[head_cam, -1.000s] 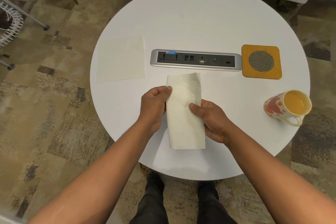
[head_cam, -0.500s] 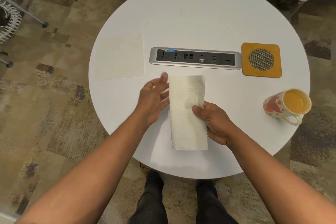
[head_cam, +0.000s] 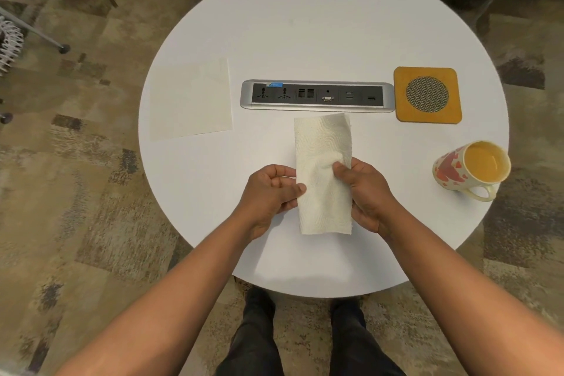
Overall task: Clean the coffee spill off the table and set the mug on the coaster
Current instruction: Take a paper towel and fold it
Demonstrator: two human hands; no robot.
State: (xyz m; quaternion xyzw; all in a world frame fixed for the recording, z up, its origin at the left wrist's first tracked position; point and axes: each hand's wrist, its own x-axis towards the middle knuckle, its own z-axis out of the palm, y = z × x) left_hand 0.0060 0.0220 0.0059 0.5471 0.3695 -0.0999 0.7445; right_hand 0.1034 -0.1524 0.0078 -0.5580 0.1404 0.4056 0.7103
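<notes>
A folded paper towel (head_cam: 323, 174) was held over the round white table (head_cam: 320, 24) by both hands — the left hand (head_cam: 268, 195) pinched its left edge, the right hand (head_cam: 366, 192) gripped its right side, bunching the sheet. The mug (head_cam: 470, 169), its inside yellow, stood near the table's right edge, well apart from the towel. The orange coaster (head_cam: 427, 94) lay bare beside a recessed socket strip (head_cam: 317, 95). A pale square patch (head_cam: 192, 99) was seen at the table's left — whether paper or spill could not be told.
</notes>
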